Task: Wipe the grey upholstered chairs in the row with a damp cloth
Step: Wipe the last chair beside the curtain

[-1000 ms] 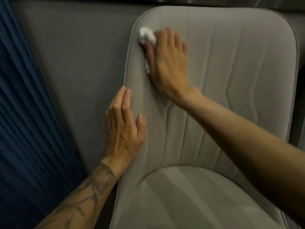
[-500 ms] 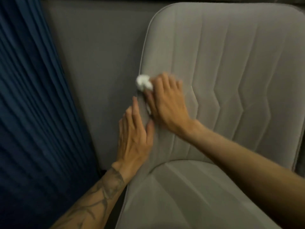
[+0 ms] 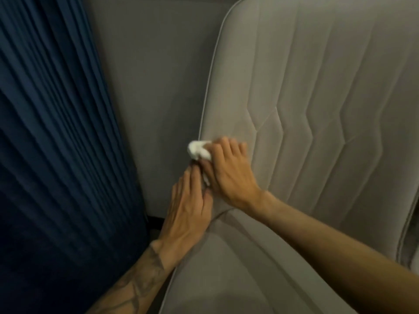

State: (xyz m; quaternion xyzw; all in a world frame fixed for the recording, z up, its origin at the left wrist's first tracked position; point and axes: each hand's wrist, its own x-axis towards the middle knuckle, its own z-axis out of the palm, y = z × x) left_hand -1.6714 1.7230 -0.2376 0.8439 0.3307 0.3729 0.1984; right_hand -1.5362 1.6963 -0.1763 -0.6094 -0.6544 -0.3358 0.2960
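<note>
White cloth [image 3: 199, 150], grey chair [image 3: 328, 87], blue curtain [image 3: 49, 132]

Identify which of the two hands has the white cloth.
The right hand, holding the cloth against the chair back edge; the left hand, on the tattooed arm, has none.

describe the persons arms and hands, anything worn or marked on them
Both forearms are bare, with no sleeves in view. The left forearm carries a dark tattoo of crossing lines and shading that runs up to just short of the wrist. The right forearm shows no markings. The left hand and right hand wear no gloves. No rings, watch or bracelet are visible, though the picture is dim.
</note>
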